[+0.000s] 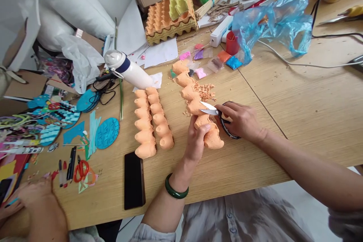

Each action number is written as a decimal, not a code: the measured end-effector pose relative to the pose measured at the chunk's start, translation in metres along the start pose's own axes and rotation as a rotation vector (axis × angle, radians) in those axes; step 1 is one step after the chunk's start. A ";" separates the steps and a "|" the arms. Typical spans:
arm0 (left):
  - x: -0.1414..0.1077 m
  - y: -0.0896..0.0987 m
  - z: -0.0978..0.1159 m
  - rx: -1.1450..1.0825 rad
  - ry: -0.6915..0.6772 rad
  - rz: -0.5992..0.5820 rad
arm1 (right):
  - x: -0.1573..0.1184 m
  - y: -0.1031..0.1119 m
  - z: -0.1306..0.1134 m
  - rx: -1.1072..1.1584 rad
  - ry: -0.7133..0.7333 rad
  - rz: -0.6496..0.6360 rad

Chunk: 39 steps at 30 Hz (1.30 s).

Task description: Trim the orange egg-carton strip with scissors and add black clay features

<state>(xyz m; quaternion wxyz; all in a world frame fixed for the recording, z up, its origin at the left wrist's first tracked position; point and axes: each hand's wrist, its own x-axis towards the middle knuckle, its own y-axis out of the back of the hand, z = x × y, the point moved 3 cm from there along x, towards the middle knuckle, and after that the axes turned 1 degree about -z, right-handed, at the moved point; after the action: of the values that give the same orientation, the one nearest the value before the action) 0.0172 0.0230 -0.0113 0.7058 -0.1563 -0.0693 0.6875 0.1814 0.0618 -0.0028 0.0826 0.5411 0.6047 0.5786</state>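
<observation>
My left hand (196, 138) is closed around the near end of an orange egg-carton strip (190, 92), thumb on top of a cup. In my right hand (241, 119) is a pair of black-handled scissors (211, 110), fingers through the loops. The blades are parted and lie against the strip's edge, just beyond my left hand. A heap of orange carton scraps (206, 91) lies along the strip's right side. To the left, two more orange strips (145, 123) lie side by side, near a white bottle (129, 69).
A black phone (134, 180) lies near the front edge. Stacked egg trays (170, 19) stand at the back. Coloured packets (224, 56) and a blue plastic bag (272, 20) sit further right. At the left are red scissors (81, 170), pens and another person's hand (36, 193).
</observation>
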 end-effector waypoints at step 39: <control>-0.003 -0.002 -0.007 0.030 0.007 -0.003 | -0.008 -0.005 -0.001 -0.006 -0.039 0.057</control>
<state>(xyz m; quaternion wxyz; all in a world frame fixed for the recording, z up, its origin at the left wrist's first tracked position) 0.0212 0.0189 -0.0173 0.7092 -0.1483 -0.0567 0.6869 0.1813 0.0569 -0.0101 0.0795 0.5689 0.5856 0.5720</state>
